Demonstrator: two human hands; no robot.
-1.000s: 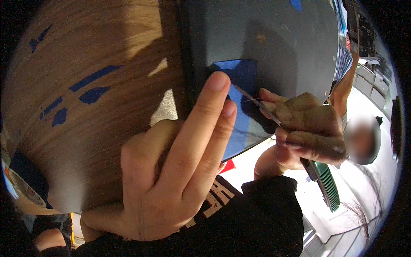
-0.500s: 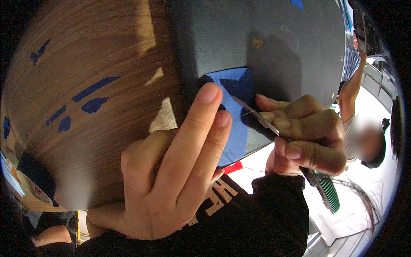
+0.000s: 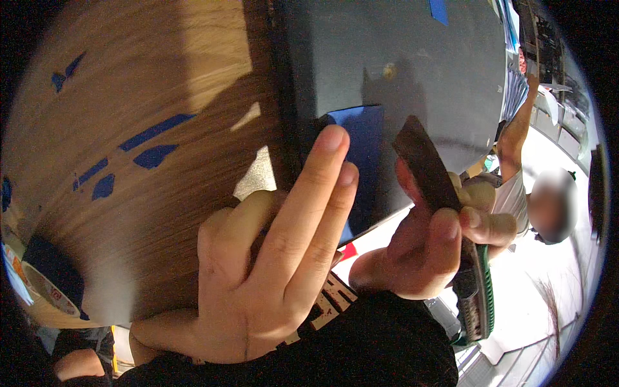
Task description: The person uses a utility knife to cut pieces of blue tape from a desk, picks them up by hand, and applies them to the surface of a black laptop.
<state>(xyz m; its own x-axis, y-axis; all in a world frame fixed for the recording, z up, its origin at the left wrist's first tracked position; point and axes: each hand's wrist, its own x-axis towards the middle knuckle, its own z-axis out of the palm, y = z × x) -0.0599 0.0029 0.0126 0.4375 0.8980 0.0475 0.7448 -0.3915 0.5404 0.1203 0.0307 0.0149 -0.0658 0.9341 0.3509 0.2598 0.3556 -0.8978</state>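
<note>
A piece of blue tape [image 3: 366,132] lies near the edge of a flat dark grey panel [image 3: 335,58]. My left hand [image 3: 271,264] reaches over it, index and middle fingers stretched out with their tips at the tape's left side; the other fingers are partly hidden. In my right hand [image 3: 425,248], a cutter knife [image 3: 480,290] with a green and black handle is gripped. Its broad dark blade [image 3: 425,158] points up and left, above the panel and apart from the tape.
Several blue tape scraps [image 3: 155,132] stick to the brown wood-grain table [image 3: 161,238] at left. A roll of blue tape [image 3: 55,274] stands at its lower left edge. Another tape strip [image 3: 438,9] is on the panel's far side. Another person [image 3: 516,155] is at right, beside papers [image 3: 514,93].
My right hand has turned and drawn back, taking the blade off the tape so its flat side now shows. My left hand stays extended by the tape; the whole view has shifted slightly.
</note>
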